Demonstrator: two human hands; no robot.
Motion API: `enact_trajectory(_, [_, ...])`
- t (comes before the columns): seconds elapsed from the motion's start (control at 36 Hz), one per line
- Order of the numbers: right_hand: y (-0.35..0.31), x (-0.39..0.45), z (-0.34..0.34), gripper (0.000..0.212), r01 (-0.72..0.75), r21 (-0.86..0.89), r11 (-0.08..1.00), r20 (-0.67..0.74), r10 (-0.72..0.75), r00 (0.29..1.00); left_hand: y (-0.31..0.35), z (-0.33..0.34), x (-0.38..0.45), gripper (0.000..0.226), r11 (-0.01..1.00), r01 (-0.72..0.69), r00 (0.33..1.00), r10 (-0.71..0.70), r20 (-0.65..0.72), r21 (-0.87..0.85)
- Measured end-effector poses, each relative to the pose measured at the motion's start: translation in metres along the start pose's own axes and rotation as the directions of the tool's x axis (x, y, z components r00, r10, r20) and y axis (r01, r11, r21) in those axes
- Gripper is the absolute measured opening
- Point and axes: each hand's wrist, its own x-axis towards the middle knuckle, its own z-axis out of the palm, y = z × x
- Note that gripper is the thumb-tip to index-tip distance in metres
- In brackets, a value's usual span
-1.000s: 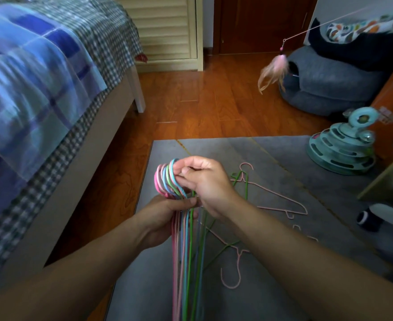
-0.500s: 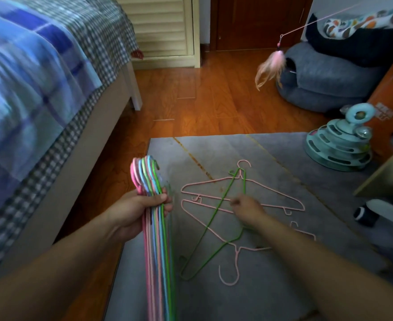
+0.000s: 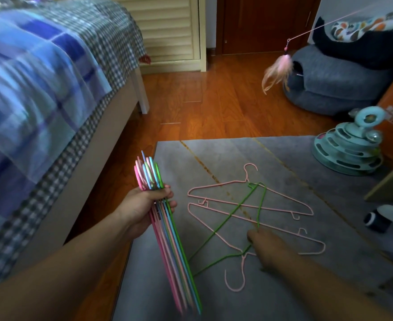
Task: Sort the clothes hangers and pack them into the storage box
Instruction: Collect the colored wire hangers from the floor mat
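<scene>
A grey rug (image 3: 214, 154) bears two pink hangers (image 3: 283, 200) and a green hanger (image 3: 225, 224), crossed; the left hand (image 3: 142, 208) grips a coloured hanger bundle (image 3: 167, 230); the right hand (image 3: 269, 246) touches the green one, grip unclear.

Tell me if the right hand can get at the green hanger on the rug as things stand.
Probably yes. The right hand is already down on the rug, its fingertips at the green hanger where it crosses the two pink hangers. Nothing covers it, though the pink wires are tangled with it.
</scene>
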Motion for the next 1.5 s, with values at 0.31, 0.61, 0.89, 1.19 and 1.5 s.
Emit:
enact_trajectory(0.31, [-0.006,0.001,-0.031,0.026,0.150,-0.354,0.923,-0.211,-0.235,0.949,0.017,-0.024,0.009,0.019,0.999,-0.035,0.999,0.034,-0.024,-0.038])
enact_trajectory(0.61, [-0.029,0.017,-0.156,0.022,0.175,0.735,0.655,-0.404,0.216,0.889,0.022,-0.030,0.007,0.026,0.993,-0.094,0.993,0.088,-0.078,-0.077])
enact_trajectory(0.89, [-0.153,-0.006,-0.138,0.030,0.210,0.971,0.117,-0.212,0.001,0.977,-0.007,0.030,-0.005,0.032,0.996,-0.082,0.984,0.076,0.160,0.029])
enact_trajectory(1.19, [-0.149,-0.008,-0.129,0.054,0.198,0.968,0.152,-0.182,-0.108,0.977,-0.016,0.034,0.008,0.030,0.998,-0.047,0.988,0.042,0.148,0.028])
enact_trajectory(1.5, [0.047,0.000,0.001,0.060,-0.166,0.092,0.982,-0.028,0.170,0.985,-0.014,0.007,0.006,0.018,0.999,0.026,0.999,-0.027,0.047,0.029])
